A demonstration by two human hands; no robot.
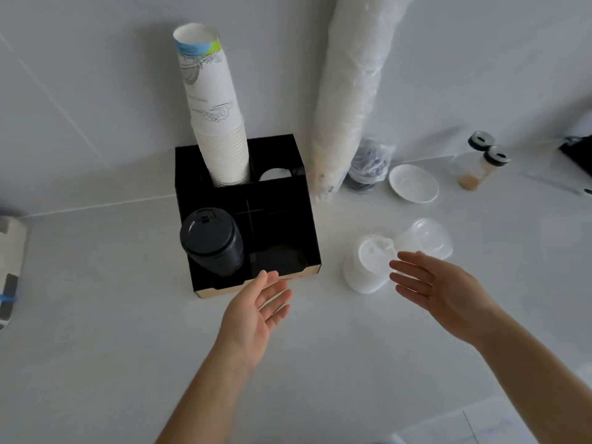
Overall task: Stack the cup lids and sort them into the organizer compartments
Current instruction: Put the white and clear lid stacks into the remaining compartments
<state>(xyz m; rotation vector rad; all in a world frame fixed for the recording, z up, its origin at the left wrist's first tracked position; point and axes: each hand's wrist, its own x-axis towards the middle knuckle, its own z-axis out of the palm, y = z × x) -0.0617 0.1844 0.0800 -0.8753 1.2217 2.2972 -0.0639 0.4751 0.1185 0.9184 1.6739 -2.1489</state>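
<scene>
White countertop (96, 315) fills the lower part of the view and meets a pale wall behind. Nearest the camera, two bare forearms are extended over it. The left hand (253, 310) is held palm up with its fingers (275, 296) loosely spread and nothing gripped; the fingertips lie just at the front edge of the black organizer (282, 216). The right hand (435, 288) is likewise opened, fingers slightly parted and empty, its fingertips reaching beside the stack of white lids (368, 264), which stands on the counter well apart from the organizer; whether they touch it cannot be told. Just behind that stack, a stack of clear lids (426, 237) is seen leaning on its side.

A stack of black lids (211, 241) is set in the organizer's front left compartment, while something dark and flat lies in the front right one. Farther back, a tall stack of paper cups (214, 116) rises from the rear left compartment, and a white lid shows in the rear right. Against the wall, a plastic-wrapped sleeve of cups (349, 91) is propped, with a white saucer (413, 182) and two jars (480, 165) beyond.
</scene>
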